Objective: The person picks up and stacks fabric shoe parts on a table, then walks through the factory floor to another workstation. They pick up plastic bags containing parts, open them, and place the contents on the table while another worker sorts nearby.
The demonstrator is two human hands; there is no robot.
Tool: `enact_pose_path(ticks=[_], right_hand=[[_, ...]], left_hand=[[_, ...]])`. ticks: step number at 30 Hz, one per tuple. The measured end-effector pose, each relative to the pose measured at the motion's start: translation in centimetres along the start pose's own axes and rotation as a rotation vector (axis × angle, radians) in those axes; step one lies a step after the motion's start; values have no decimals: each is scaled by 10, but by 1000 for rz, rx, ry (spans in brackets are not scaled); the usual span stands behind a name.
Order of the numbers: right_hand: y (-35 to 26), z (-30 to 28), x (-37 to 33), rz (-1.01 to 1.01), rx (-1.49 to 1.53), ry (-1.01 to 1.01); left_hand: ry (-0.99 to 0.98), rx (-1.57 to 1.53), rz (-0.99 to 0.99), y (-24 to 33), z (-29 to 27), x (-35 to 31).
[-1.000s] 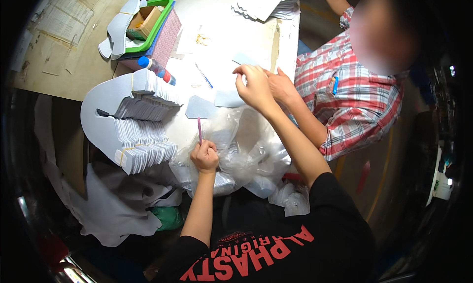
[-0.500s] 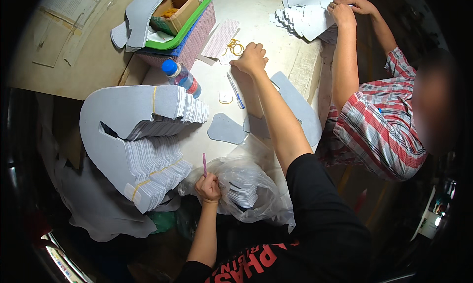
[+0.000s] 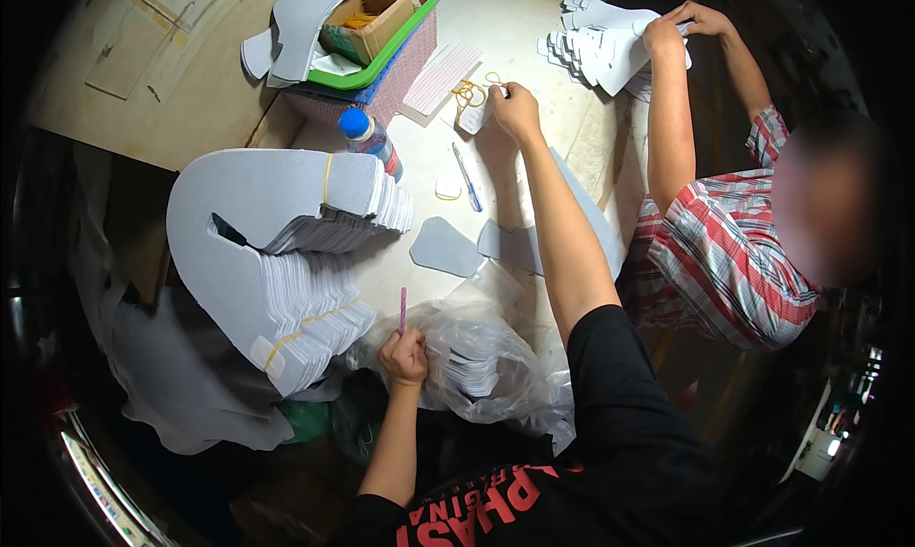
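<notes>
My left hand (image 3: 405, 356) is closed around a thin pink pen (image 3: 402, 309) that points upward, resting at the edge of a clear plastic bag (image 3: 486, 356) holding a stack of white cut pieces. My right arm stretches far across the table, and my right hand (image 3: 515, 111) touches a small white piece beside a tangle of yellow rubber bands (image 3: 469, 92). A blue pen (image 3: 467, 177) and a grey shaped piece (image 3: 445, 249) lie on the table between my hands.
Two tall banded stacks of grey-white cut sheets (image 3: 286, 252) stand at the left. A blue-capped bottle (image 3: 367, 139), a green tray (image 3: 381, 42) with a cardboard box, and a pink pad lie behind. A person in a plaid shirt (image 3: 734, 261) handles white pieces (image 3: 610, 47) at right.
My right hand has reached farther across the table to the rubber bands. The left hand keeps the pink pen by the bag. The view has shifted, and the other person's hands stay on the white pieces.
</notes>
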State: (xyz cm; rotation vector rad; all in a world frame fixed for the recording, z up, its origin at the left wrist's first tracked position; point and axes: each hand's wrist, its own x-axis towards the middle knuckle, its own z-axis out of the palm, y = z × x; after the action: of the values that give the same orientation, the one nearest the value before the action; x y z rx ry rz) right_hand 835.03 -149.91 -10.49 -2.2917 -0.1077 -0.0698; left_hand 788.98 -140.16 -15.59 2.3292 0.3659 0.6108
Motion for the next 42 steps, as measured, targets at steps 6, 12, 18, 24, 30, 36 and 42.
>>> enact_pose_path(ticks=[6, 12, 18, 24, 30, 36, 42], right_hand=[[-3, -39, 15, 295, 184, -566], [-18, -44, 18, 77, -366, -460], [-35, -15, 0, 55, -495, -337], [-26, 11, -3, 182, -341, -240], [-17, 8, 10, 303, 161, -378], [-47, -58, 0, 170, -364, -542], [-70, -121, -62, -211, -380, -276]], left_hand=[[-6, -18, -16, 1, -1, -1], [29, 4, -3, 0, 0, 2], [22, 3, -19, 3, 0, 2], [9, 16, 9, -1, 1, 0], [19, 18, -4, -5, 3, 0], [26, 22, -19, 1, 3, 0], [32, 14, 1, 4, 1, 2]])
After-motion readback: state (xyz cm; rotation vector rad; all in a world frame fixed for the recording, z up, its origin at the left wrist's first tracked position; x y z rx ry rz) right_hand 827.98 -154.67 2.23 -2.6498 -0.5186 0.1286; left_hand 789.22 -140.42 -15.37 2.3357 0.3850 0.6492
